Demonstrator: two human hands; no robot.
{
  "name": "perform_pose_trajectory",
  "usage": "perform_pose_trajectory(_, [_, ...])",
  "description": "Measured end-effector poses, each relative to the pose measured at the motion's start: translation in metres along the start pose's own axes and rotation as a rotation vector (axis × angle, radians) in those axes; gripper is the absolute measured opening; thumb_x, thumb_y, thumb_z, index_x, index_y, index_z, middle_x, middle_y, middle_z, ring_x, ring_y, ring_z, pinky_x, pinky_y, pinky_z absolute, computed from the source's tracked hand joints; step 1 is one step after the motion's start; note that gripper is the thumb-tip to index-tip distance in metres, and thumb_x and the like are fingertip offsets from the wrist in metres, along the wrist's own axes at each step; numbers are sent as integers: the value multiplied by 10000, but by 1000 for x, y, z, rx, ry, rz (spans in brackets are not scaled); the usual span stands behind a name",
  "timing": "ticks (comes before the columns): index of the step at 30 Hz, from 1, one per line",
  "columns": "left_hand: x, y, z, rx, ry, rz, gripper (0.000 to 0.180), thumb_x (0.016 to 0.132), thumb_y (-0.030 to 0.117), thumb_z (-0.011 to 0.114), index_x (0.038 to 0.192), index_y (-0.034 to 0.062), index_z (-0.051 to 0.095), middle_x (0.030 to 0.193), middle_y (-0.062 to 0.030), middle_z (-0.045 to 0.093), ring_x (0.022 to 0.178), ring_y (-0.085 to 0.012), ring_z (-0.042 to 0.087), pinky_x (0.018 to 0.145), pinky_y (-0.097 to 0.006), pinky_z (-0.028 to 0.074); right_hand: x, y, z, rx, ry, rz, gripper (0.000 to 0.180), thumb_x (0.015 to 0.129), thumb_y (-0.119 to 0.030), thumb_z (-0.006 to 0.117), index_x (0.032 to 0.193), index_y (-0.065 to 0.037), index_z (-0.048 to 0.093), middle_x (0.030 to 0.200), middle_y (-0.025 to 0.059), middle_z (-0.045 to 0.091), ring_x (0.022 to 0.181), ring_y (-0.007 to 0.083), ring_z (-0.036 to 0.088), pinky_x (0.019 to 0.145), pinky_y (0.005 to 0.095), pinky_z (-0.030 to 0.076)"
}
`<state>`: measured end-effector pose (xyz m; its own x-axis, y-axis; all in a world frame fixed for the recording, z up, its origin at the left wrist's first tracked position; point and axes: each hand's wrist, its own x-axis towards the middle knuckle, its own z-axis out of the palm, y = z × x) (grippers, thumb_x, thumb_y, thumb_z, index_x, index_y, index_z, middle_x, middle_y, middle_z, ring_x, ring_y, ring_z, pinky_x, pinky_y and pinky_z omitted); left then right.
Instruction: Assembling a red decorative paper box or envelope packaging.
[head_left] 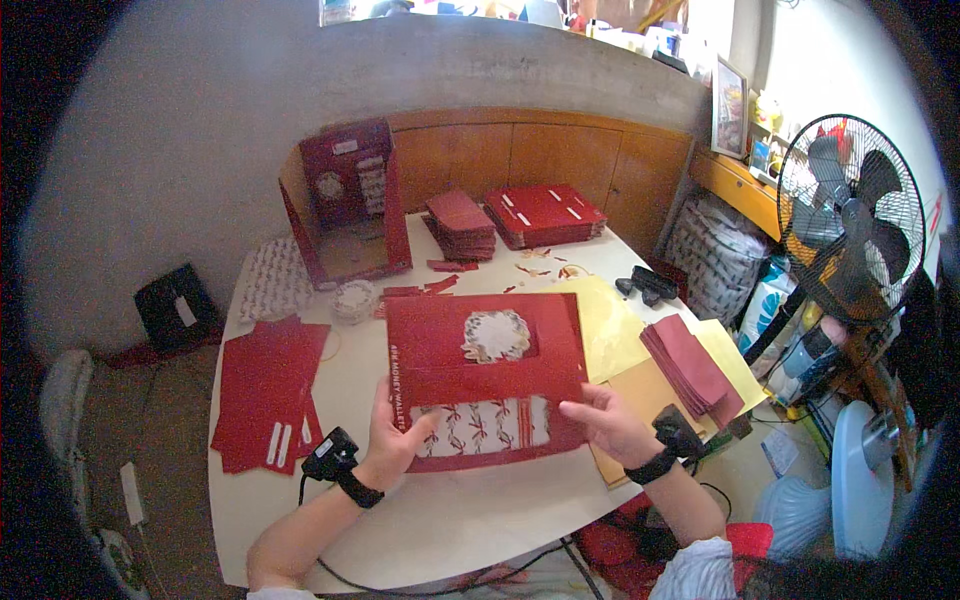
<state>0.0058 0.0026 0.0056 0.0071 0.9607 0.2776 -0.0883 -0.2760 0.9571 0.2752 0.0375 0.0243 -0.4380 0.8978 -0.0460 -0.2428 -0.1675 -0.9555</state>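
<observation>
I hold a large red card panel (430, 345) upright above the white table (440, 525). It has printed lettering down its left side, a scalloped white shape near the top and a patterned white band across its lower part. At its lower left edge my left hand (395, 445) grips it, thumb in front and fingers mostly hidden behind. My right hand (612, 425) pinches the right edge, thumb likewise on the front face. Both wrists wear black straps with small black devices. To the left lie overlapping flat red cards (262, 385) with white slots.
An open red box (345, 230) stands at the back left. Beside it are a stack of small dark-red pieces (460, 225) and a stack of red panels (545, 213). Dark-red envelope-like pieces (690, 368) lie on yellow sheets (605, 325) at right. A black fan (850, 215) stands beyond.
</observation>
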Motion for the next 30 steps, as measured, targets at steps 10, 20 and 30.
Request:
perform_pose_trajectory(10, [1, 8, 5, -20, 308, 180, 445, 797, 19, 562, 1173, 35, 324, 1016, -60, 524, 860, -108, 533, 749, -250, 449, -3, 24, -11, -14, 360, -168, 290, 830, -143, 578, 1065, -40, 441, 938, 77, 557, 817, 147, 568, 739, 290, 477])
perform_pose_trajectory(20, [2, -5, 11, -113, 129, 231, 433, 825, 41, 547, 1186, 28, 309, 1073, -62, 475, 967, -137, 492, 843, -285, 408, 30, 0, 41, 413, 197, -266, 326, 843, -62, 526, 1155, -60, 434, 1091, 54, 544, 985, 174, 541, 859, 333, 445])
perform_pose_trajectory(30, [31, 13, -38, 247, 127, 416, 652, 736, 52, 666, 1238, 34, 250, 1070, -110, 471, 1027, -180, 472, 877, -294, 398, 51, -12, 20, -180, 43, -514, 323, 812, -41, 584, 1113, 0, 473, 1057, 67, 569, 990, 140, 522, 857, 290, 423])
